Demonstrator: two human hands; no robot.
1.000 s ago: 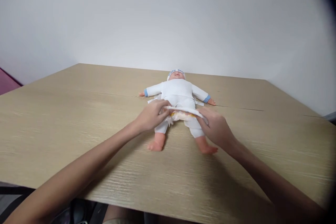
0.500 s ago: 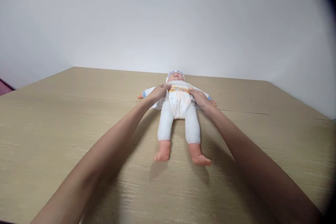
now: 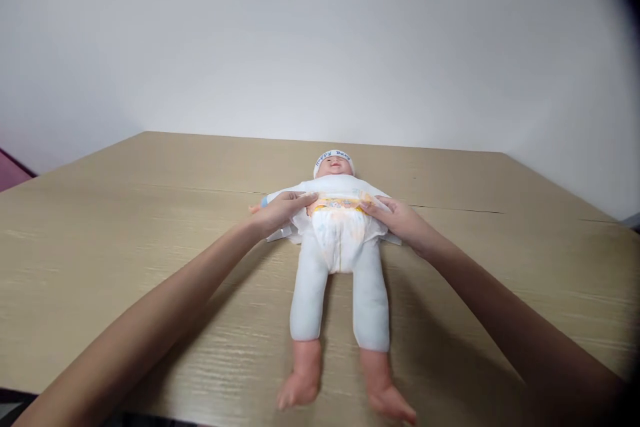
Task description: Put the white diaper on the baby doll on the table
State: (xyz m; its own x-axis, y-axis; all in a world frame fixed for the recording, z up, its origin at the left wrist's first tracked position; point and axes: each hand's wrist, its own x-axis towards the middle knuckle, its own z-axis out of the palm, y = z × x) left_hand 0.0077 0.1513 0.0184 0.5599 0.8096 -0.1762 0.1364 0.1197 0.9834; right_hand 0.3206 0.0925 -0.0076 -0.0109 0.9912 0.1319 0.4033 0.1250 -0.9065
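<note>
one doll (image 3: 336,183), white-clothed, barefoot, on its back on a wood-grain table (image 3: 225,167), feet toward the person; one white cap (image 3: 333,155), blue-lettered, on its head. one diaper (image 3: 340,235), orange-banded, front panel up over the doll's belly, side flaps spread by the hips. one left hand (image 3: 286,212), thumb and fingers grasping the panel's upper edge; one right hand (image 3: 397,221), pinching the opposite corner. beyond them, from here, one pale partition (image 3: 320,60).
</note>
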